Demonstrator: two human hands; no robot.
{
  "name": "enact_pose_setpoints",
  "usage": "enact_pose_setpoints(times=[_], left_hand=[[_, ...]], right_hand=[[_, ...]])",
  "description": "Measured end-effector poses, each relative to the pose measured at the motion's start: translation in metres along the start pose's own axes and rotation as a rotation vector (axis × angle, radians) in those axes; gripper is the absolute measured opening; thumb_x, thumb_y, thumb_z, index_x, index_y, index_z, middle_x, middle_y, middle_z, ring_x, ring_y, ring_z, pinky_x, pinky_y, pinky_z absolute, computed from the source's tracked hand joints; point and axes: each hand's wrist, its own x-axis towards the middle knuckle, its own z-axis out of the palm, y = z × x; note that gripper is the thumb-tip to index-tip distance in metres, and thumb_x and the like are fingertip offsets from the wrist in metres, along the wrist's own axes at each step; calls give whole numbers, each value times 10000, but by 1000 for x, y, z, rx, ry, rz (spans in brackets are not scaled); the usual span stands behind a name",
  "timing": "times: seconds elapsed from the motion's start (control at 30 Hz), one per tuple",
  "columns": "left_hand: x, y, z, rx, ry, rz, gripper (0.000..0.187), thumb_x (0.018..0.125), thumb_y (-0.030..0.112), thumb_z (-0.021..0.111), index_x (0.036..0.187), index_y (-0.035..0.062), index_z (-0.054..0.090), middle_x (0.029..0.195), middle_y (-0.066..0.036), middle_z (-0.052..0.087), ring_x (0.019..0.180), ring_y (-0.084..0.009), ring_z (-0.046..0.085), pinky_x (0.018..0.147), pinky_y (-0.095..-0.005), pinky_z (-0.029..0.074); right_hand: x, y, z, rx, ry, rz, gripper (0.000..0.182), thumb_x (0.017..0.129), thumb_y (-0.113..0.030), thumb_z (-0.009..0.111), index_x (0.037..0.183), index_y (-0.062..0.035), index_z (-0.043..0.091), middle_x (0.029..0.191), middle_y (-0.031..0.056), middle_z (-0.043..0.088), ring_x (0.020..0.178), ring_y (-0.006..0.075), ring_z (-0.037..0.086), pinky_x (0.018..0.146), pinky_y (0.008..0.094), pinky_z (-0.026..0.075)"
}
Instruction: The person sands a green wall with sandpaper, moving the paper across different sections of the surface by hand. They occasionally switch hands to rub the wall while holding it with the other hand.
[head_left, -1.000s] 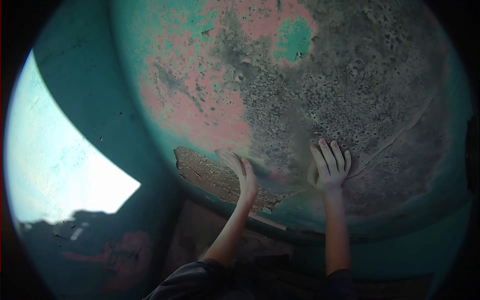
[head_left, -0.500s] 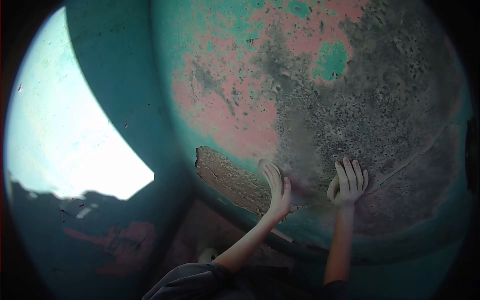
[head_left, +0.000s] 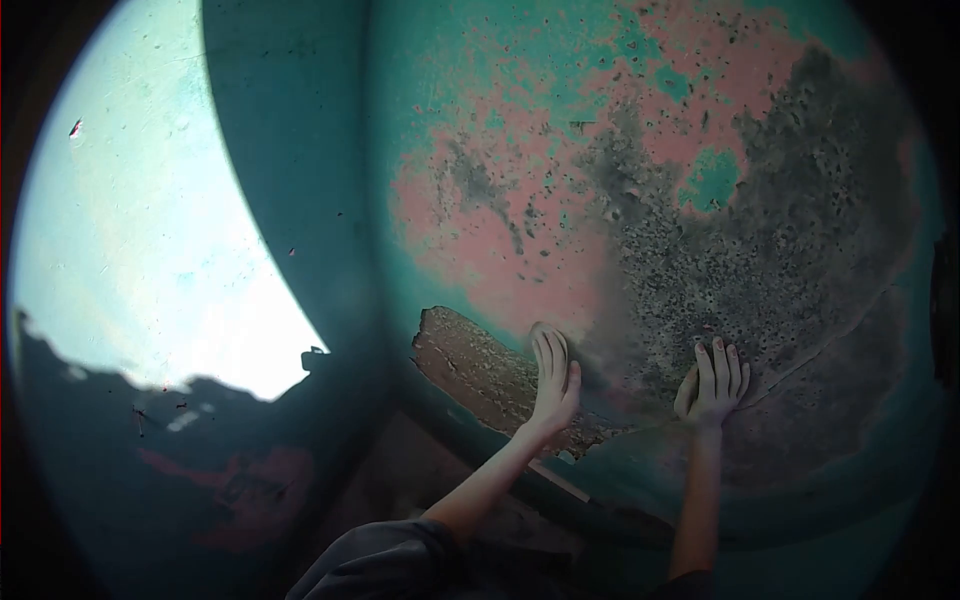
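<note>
A curved turquoise wall (head_left: 410, 270) with pink and dark grey pitted patches rises in front of me. Against its lower part is my left hand (head_left: 555, 385), beside a rough brown patch (head_left: 475, 365). Its fingers are together and bent over a pale rounded edge; I cannot tell what that piece is. A smooth grey smear (head_left: 610, 365) spreads just right of these fingers. My right hand (head_left: 715, 385) lies with fingers stretched upward on the grey pitted area (head_left: 740, 260), close to a thin slanting crack (head_left: 815, 355).
At the left, bright light falls on a second turquoise surface (head_left: 275, 200), its lower part in shadow. A reddish patch (head_left: 260, 495) shows low on that side. A pale strip (head_left: 560, 482) runs along the wall's bottom edge. Dark sleeves cover my upper arms.
The view has shifted, so the wall sits further right and lower. My left hand is slightly further left against the brown patch. My right hand keeps its place by the crack.
</note>
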Motion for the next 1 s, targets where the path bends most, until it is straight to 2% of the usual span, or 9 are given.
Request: enact_pose_setpoints(times=[0.17, 0.23, 0.37, 0.6, 0.73, 0.8, 0.87, 0.93, 1.0], left_hand=[[96, -6, -90, -29, 337, -96, 681, 1083, 331, 322, 1566, -22, -4, 1617, -295, -88, 1498, -464, -87, 1212, -528, 13], [72, -10, -73, -13, 255, -82, 675, 1085, 329, 317, 1567, -19, -2, 1620, -287, -90, 1498, -462, -88, 1211, -527, 11], [31, -16, -47, 5, 43, -15, 659, 1089, 331, 299, 1572, -9, 7, 1629, -263, -98, 1501, -452, -102, 1212, -523, 3], [107, -13, -137, -60, 249, -18, 637, 1096, 343, 274, 1584, 31, 9, 1643, -222, -98, 1506, -425, -119, 1213, -505, -14], [60, -23, -97, -80, 56, 17, 654, 1089, 359, 287, 1582, 25, 16, 1632, -263, -75, 1486, -489, -113, 1198, -558, -13], [73, -27, -113, -70, 57, 108, 661, 1085, 355, 296, 1577, 6, 25, 1626, -279, -62, 1479, -512, -108, 1192, -578, -12], [114, -21, -142, 0, 172, 35, 663, 1084, 338, 303, 1572, -10, 21, 1627, -279, -54, 1481, -507, -108, 1193, -573, -9], [152, -10, -173, -82, 185, 36, 662, 1083, 330, 307, 1571, -13, 22, 1627, -278, -54, 1482, -506, -109, 1192, -574, -6], [149, -7, -172, -152, 184, 38, 661, 1082, 322, 311, 1570, -17, 22, 1627, -278, -55, 1482, -505, -110, 1192, -575, -3]], right_hand=[[22, -26, -13, 11, -155, 59, 431, 870, -178, 571, 1295, -166, 642, 1470, 114, 493, 1418, 344, 377, 1194, 574, 145], [40, -42, -7, 71, -241, 105, 464, 867, -195, 578, 1328, -203, 624, 1502, 116, 461, 1450, 371, 328, 1181, 638, 93], [94, -80, 17, 159, -274, 38, 473, 867, -242, 581, 1339, -236, 618, 1508, 77, 467, 1443, 335, 352, 1178, 638, 90], [108, -112, 61, 25, -152, 4, 482, 855, -270, 599, 1336, -263, 621, 1479, 39, 508, 1411, 297, 409, 1182, 595, 148], [104, -114, 66, -37, -117, -12, 435, 877, -265, 583, 1307, -245, 645, 1455, 51, 530, 1396, 310, 429, 1183, 579, 177], [103, -116, 65, -50, -124, -13, 403, 901, -255, 568, 1293, -216, 655, 1448, 74, 534, 1396, 330, 429, 1186, 579, 173], [104, -115, 66, -71, -101, -6, 448, 861, -272, 577, 1303, -274, 653, 1451, 28, 535, 1383, 291, 447, 1177, 574, 198], [106, -116, 67, -68, -100, 6, 448, 860, -268, 574, 1300, -269, 654, 1445, 30, 540, 1378, 289, 451, 1177, 570, 201], [103, -120, 64, -66, -99, 36, 448, 858, -264, 571, 1298, -264, 656, 1440, 31, 545, 1374, 287, 454, 1177, 566, 204]])
